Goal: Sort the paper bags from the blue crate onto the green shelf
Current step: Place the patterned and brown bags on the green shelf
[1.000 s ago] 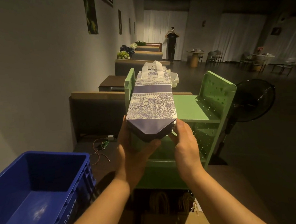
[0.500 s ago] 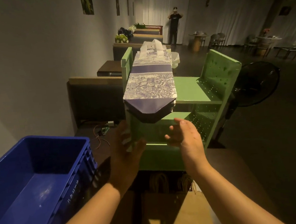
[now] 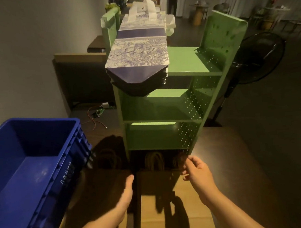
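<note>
A stack of blue-and-white patterned paper bags (image 3: pixel 138 50) lies flat on the top level of the green shelf (image 3: pixel 187 61), its dark blue end hanging over the front edge. The blue crate (image 3: pixel 32 140) at lower left shows only its bare inside. Brown paper bags (image 3: pixel 159 181) with twisted handles lie flat on the surface at the foot of the shelf. My left hand (image 3: pixel 127 188) reaches down with straight fingers to the gap between two brown bags and holds nothing. My right hand (image 3: pixel 196 171) has its fingers curled next to a brown bag handle; whether it grips it is unclear.
The shelf's middle and lower levels hold nothing. A black standing fan (image 3: pixel 259 58) is right of the shelf. A dark bench (image 3: pixel 79 79) and a loose cable (image 3: pixel 94 117) sit behind the crate by the wall. A person (image 3: pixel 173 0) stands far back.
Both hands let go of the patterned bag stack, which now rests on the top level. They dropped down to the brown bags at the shelf's foot, and my view tilted downward.
</note>
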{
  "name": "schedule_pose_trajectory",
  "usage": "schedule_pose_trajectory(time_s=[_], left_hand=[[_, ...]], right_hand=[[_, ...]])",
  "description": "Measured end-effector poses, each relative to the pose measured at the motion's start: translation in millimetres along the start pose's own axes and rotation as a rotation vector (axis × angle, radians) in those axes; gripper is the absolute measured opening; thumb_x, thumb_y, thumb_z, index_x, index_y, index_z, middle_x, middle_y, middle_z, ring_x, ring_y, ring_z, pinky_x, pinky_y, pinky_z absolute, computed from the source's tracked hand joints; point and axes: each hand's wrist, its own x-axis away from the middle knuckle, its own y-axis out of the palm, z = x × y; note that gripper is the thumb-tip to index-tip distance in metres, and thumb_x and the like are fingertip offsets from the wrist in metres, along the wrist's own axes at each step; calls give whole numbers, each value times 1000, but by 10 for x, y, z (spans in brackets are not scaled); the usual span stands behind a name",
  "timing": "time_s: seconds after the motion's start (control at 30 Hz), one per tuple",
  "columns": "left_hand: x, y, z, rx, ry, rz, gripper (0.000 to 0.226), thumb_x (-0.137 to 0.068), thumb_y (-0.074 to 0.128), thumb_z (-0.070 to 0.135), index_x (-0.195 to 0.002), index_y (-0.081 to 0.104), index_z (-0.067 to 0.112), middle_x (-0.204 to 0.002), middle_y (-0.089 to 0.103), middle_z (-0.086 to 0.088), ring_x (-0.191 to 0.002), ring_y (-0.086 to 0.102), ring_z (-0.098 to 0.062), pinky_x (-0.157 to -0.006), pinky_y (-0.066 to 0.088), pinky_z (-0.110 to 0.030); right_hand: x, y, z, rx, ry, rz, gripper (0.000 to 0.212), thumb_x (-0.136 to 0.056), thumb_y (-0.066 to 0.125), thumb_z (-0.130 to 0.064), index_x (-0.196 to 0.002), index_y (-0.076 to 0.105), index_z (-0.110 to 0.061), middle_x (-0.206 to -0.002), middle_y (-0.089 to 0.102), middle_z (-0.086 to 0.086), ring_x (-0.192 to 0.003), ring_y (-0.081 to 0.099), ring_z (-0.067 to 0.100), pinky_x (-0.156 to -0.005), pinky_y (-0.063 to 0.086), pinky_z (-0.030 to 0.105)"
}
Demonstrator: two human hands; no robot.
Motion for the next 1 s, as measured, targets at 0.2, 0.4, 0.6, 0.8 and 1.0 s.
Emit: schedule_pose_trajectory(time_s=[0.2,0.4,0.6,0.8,1.0], left_hand=[[-42,160,-328,-355,2,154,76,-105,44,54,-164,17,16,-169,24,-8,-154,26,-33,-122,27,-50],[-14,317,-551,-269,-216,137,92,-96,53,66,-165,14,17,-168,24,-8,-152,28,-37,-121,30,-53],[-1,392,-593,-212,-323,127,101,-90,60,70,-164,16,17,-167,26,-9,-149,30,-39,-120,29,-55],[-276,333,-811,-43,-406,40,143,-35,83,89,-156,34,31,-148,54,-10,-131,54,-41,-106,47,-61],[-727,239,-1222,-15,-431,-26,142,-19,91,82,-145,51,31,-130,69,-9,-117,65,-38,-96,55,-58]], right_hand=[[116,-147,460,128,114,120,20,-105,52,-25,-121,63,-20,-106,67,1,-83,67,20,-60,52,21],[191,-96,765,242,255,20,33,-103,57,-27,-134,55,-18,-102,68,2,-86,72,19,-69,63,31],[298,102,989,411,301,-152,44,-101,58,-37,-141,53,-21,-124,64,-6,-101,66,9,-77,56,19],[354,210,1050,415,246,-248,18,-101,59,-28,-117,53,-29,-109,59,-7,-86,53,3,-62,42,9],[324,244,1156,368,272,-244,23,-94,65,-26,-117,67,-26,-103,72,-11,-91,68,7,-67,50,19]])
